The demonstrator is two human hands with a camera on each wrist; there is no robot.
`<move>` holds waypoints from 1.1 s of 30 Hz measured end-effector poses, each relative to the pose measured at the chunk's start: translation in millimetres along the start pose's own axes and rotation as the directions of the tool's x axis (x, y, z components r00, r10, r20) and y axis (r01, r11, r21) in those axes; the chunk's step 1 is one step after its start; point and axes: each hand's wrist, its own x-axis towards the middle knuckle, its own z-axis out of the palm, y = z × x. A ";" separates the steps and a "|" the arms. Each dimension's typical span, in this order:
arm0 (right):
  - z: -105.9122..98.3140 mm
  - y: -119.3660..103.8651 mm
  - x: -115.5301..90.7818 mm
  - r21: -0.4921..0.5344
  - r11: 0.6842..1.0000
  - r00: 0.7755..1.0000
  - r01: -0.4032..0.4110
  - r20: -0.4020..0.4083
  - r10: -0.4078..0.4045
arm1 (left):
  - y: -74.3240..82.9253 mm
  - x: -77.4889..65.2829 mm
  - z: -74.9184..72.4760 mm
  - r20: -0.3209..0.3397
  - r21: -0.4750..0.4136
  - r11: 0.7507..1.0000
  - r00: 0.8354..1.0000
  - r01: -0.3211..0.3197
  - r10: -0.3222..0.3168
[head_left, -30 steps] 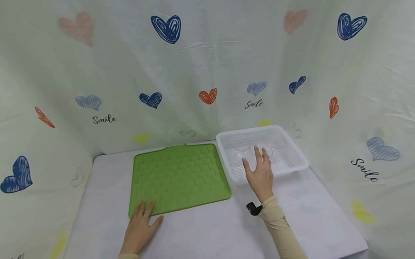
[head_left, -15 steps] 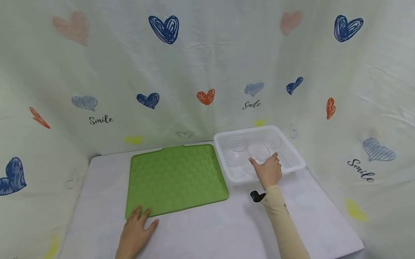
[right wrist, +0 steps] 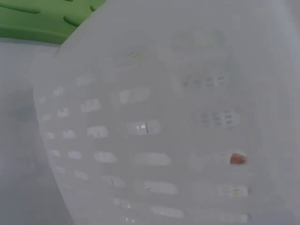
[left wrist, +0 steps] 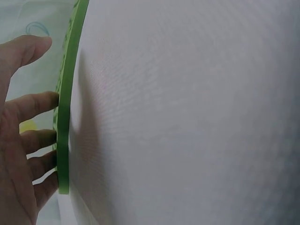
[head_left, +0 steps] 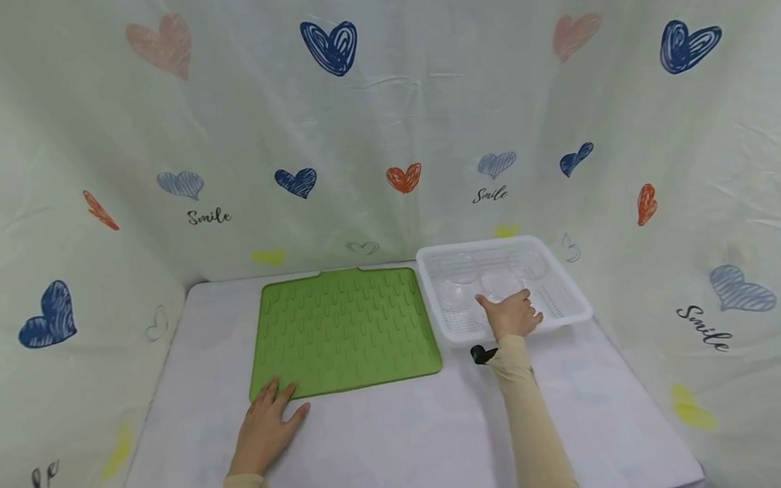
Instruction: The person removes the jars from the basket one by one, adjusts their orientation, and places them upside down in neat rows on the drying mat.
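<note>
My left hand rests its fingertips on the near left corner of a green silicone drying mat, with the thumb spread away. In the left wrist view, the fingertips touch the mat's edge. My right hand reaches over the near rim of a white perforated plastic basket, thumb spread and other fingers bent down into it. Several clear round pieces lie inside, one just beyond that hand. Through a slot in the basket wall a fingertip shows. I cannot tell whether it grips a clear piece.
A table with a white cloth bears the mat and, to its right, the basket. Behind and at both sides hangs a pale curtain printed with hearts. The basket stands close to the mat's right edge.
My right hand has gone from hovering with spread fingers over the basket's middle to its near side, with fingers lowered and bent inside. My left hand stays at the mat's corner.
</note>
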 end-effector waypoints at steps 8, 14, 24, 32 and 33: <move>6.3 -6.9 4.4 0.047 0.998 0.999 -0.038 -0.023 0.039 | -0.4 -1.4 -3.1 -0.004 -0.007 1.000 1.000 0.014 -0.014; 5.4 -10.0 6.9 0.092 0.995 0.999 -0.039 0.002 0.039 | 0.5 -4.5 -6.4 -0.031 -0.019 1.000 0.999 0.010 -0.011; -2.9 -2.0 4.8 0.266 0.964 1.000 -0.006 0.022 0.001 | 2.2 -3.8 -8.5 -0.040 -0.025 1.000 0.999 -0.008 0.007; -14.3 -0.2 -7.7 0.356 0.932 0.998 0.068 -0.028 -0.062 | 3.7 -6.5 -11.4 -0.040 -0.021 1.000 0.999 -0.003 0.002; -17.9 -1.2 -9.6 0.364 0.927 0.996 0.087 -0.043 -0.076 | 3.4 -6.3 -10.6 -0.036 -0.023 1.000 0.999 -0.002 0.001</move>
